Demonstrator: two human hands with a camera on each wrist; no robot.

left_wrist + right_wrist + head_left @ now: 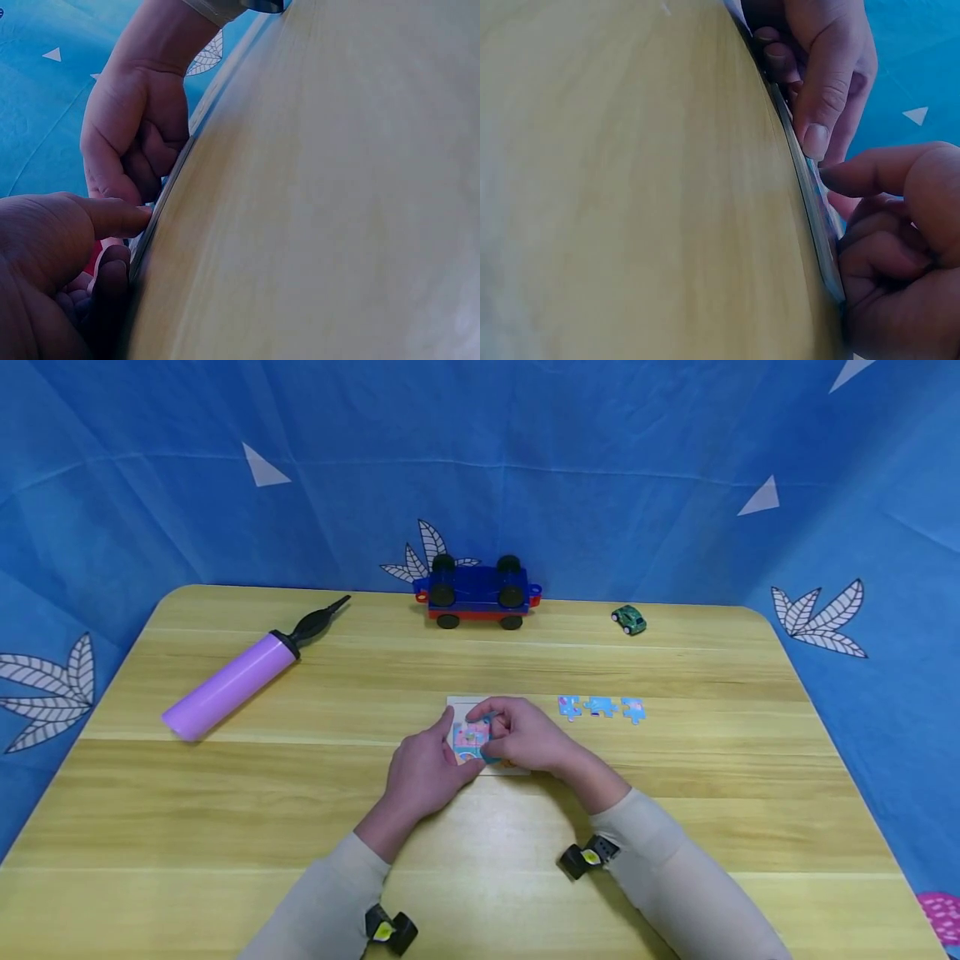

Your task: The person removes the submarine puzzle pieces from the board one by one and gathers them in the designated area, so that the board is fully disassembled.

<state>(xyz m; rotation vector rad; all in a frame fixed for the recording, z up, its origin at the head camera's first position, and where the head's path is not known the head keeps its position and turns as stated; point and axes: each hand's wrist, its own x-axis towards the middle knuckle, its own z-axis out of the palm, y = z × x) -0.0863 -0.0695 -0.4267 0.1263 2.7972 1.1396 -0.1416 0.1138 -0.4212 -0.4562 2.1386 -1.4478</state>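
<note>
A small jigsaw board (462,703) with a pale rim lies on the table in front of me. Pink and blue joined pieces (468,735) show on its left part. My left hand (426,770) holds the board at its lower left, thumb along the front edge and fingers up the left side. Over the board, my right hand (531,735) pinches a teal jigsaw piece (490,757) between thumb and curled fingers, covering most of the board's right part. In the right wrist view, the left thumb (821,127) rests against the board's edge (810,195).
Three loose blue jigsaw pieces (601,707) lie in a row to the right. A green toy car (629,619) stands behind them. At the back are an overturned-looking blue toy wagon (477,585) and, leftward, a purple hand pump (231,687). Blue cloth (525,460) hangs behind the table (262,827).
</note>
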